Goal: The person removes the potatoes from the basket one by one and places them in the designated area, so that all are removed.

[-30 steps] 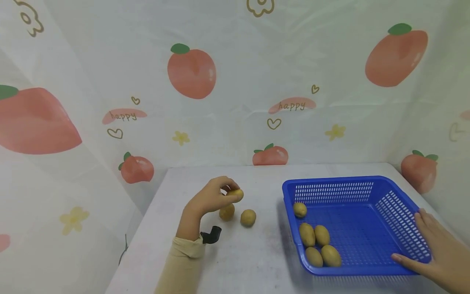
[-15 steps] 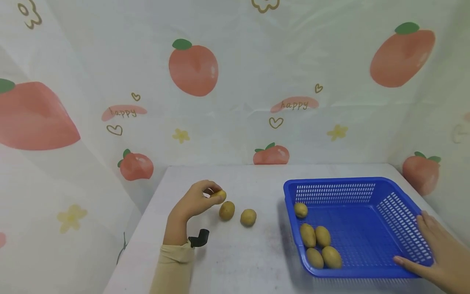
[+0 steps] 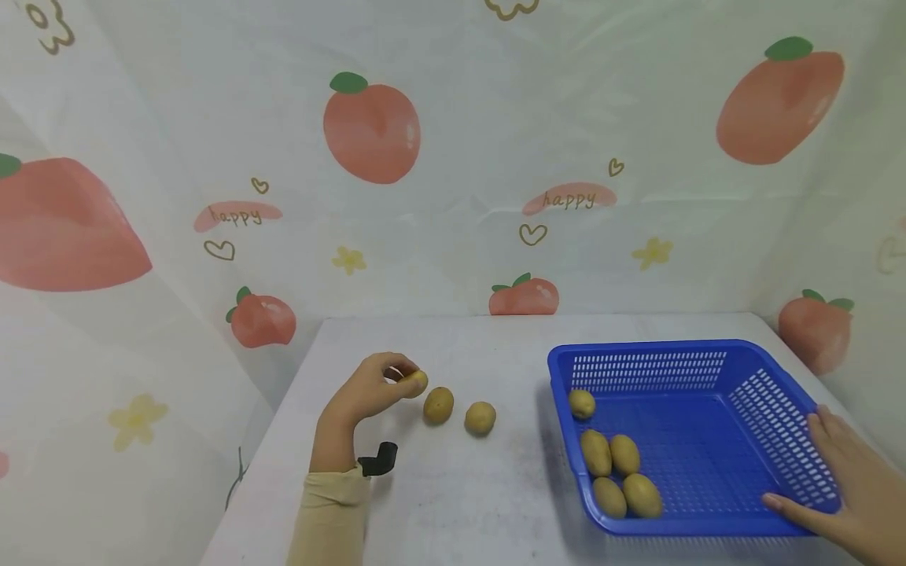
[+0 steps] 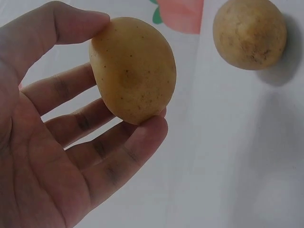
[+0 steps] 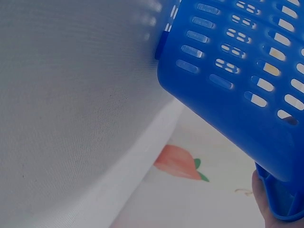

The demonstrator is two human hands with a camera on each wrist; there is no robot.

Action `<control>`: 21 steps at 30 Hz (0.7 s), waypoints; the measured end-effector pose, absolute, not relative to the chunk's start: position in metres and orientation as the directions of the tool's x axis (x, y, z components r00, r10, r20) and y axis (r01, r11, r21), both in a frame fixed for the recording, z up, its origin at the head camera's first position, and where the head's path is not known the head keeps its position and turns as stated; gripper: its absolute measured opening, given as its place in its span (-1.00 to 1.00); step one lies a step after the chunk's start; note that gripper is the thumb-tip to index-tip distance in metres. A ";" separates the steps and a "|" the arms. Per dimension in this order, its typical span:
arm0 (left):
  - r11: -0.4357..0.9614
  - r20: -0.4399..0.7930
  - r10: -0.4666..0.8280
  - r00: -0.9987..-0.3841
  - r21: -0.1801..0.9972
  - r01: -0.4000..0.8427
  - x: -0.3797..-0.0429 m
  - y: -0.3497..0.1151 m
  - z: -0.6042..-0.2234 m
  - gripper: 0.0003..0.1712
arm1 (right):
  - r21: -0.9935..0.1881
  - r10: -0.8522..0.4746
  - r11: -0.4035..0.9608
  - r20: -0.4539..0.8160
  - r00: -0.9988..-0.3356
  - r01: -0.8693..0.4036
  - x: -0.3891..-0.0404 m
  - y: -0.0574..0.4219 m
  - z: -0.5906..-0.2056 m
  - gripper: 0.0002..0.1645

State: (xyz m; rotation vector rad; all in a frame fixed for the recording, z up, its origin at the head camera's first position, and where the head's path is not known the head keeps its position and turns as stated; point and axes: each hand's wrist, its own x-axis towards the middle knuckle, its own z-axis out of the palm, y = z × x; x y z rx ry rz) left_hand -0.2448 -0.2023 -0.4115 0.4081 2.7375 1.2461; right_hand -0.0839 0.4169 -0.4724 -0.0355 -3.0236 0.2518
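Observation:
My left hand pinches a potato between thumb and fingertips, just above the left part of the table. In the left wrist view the thumb presses one end and a fingertip the other. Two more potatoes lie on the table right of this hand, the nearer potato and another potato. My right hand holds the near right corner of a blue plastic basket, thumb over the rim and fingers along the right side. Several potatoes sit along the basket's left side.
The white table extends between the left hand and the basket. Behind it hangs a white curtain printed with red fruit. A black wrist mount sticks out beside the left wrist.
My left hand has moved left and slightly down with the potato, away from the two loose potatoes. The right hand stays on the basket, whose potatoes look unmoved.

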 end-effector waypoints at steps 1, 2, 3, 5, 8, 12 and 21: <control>0.629 0.014 0.285 -0.958 0.752 0.198 -0.246 -0.203 -0.412 -0.83 | -0.169 0.032 0.986 0.107 -0.994 0.013 -0.084 0.417 -0.473 0.71; 0.631 0.014 0.286 -0.958 0.750 0.199 -0.246 -0.203 -0.413 -0.83 | -0.170 0.031 0.985 0.109 -0.994 0.012 -0.084 0.417 -0.473 0.70; 0.633 0.013 0.284 -0.959 0.749 0.198 -0.247 -0.204 -0.414 -0.83 | -0.169 0.032 0.985 0.110 -0.993 0.013 -0.084 0.417 -0.473 0.70; 0.638 0.009 0.282 -0.959 0.745 0.195 -0.248 -0.205 -0.416 -0.83 | -0.165 0.033 0.986 0.110 -0.993 0.014 -0.083 0.417 -0.473 0.70; 0.644 0.007 0.283 -0.959 0.739 0.195 -0.250 -0.208 -0.419 -0.82 | -0.160 0.036 0.987 0.106 -0.994 0.018 -0.083 0.416 -0.473 0.71; 0.658 0.002 0.261 -0.965 0.731 0.179 -0.250 -0.212 -0.422 -0.80 | -0.167 0.035 0.986 0.105 -0.994 0.017 -0.083 0.416 -0.473 0.70; 0.685 -0.046 0.171 -0.984 0.723 0.085 -0.248 -0.217 -0.428 -0.79 | -0.176 0.007 0.984 0.080 -0.997 -0.008 -0.084 0.418 -0.469 0.67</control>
